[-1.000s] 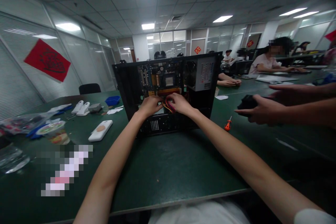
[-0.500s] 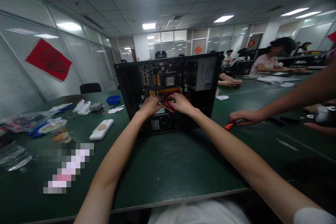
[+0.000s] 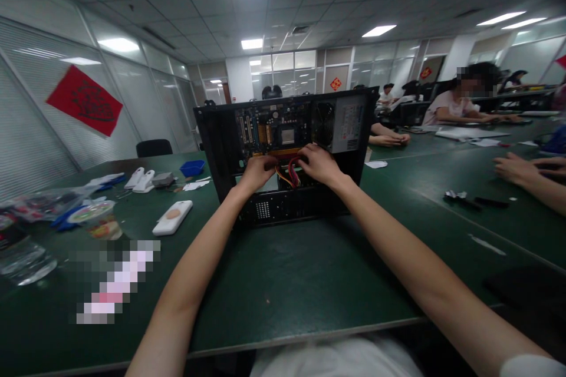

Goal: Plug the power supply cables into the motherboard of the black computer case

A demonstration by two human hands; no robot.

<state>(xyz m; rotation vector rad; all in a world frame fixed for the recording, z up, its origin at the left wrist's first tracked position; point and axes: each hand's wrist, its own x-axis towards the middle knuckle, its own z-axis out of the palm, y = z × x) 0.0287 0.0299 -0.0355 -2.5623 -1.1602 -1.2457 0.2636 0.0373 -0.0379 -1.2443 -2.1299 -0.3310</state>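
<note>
An open black computer case (image 3: 360, 174) stands upright on the green table in front of me. Its motherboard (image 3: 276, 121) sits inside at the upper middle, with the silver power supply (image 3: 346, 123) to its right. A bundle of red, yellow and black power cables (image 3: 292, 174) loops below the board. At the left side of the loop, my left hand (image 3: 259, 172) is closed, its fingertips pinching the cables. My right hand (image 3: 319, 162) pinches the red wires on the other side, by the board's lower edge. Its fingertips are partly hidden in the dark case.
Left of the case are a white power bank (image 3: 173, 217), a blue tray (image 3: 191, 168), a plastic cup (image 3: 104, 219) and a bottle (image 3: 26, 256). To the right, another person's hands (image 3: 515, 169) rest near small black parts (image 3: 475, 200) on the table (image 3: 305, 283).
My right hand has shifted up and right, leaving more of the cable loop showing. The other person's arm at the right has drawn back, and the orange tool under that hand is gone from view.
</note>
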